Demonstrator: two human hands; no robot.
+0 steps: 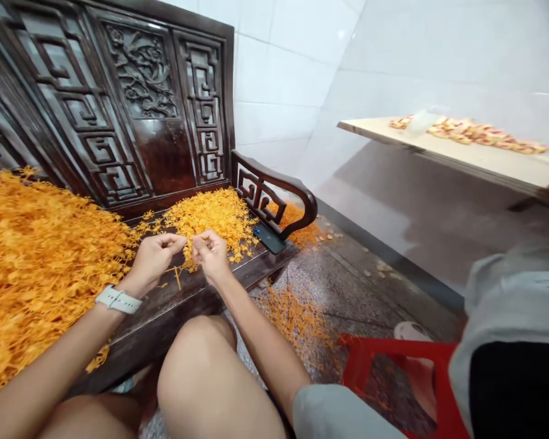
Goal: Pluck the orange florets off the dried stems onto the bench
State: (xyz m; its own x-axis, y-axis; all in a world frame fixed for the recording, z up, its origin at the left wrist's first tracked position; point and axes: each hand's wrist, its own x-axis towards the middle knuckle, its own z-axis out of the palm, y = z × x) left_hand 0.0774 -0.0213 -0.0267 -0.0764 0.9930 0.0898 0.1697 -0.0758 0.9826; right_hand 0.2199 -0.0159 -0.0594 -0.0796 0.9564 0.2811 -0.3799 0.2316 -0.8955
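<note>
My left hand [153,257], with a pale watch [118,299] on its wrist, is closed in a pinch over the dark wooden bench [158,311]. Close to it, my right hand [211,255] pinches too, the fingertips of both nearly meeting. A small orange plastic piece [189,239] shows between them, mostly covered by the fingers. Behind the hands lies a heap of yellow-orange flower-like plastic pieces [217,213]. A much larger heap of stringy orange plastic pieces [41,256] spreads over the bench at the left, beside my left forearm.
A dark phone [269,239] lies by the bench's armrest [306,201]. Orange scraps [297,317] litter the floor. At the right are a red stool [398,347], a person in grey clothing [507,305], and a raised board [375,132] bearing a row of small reddish-yellow items.
</note>
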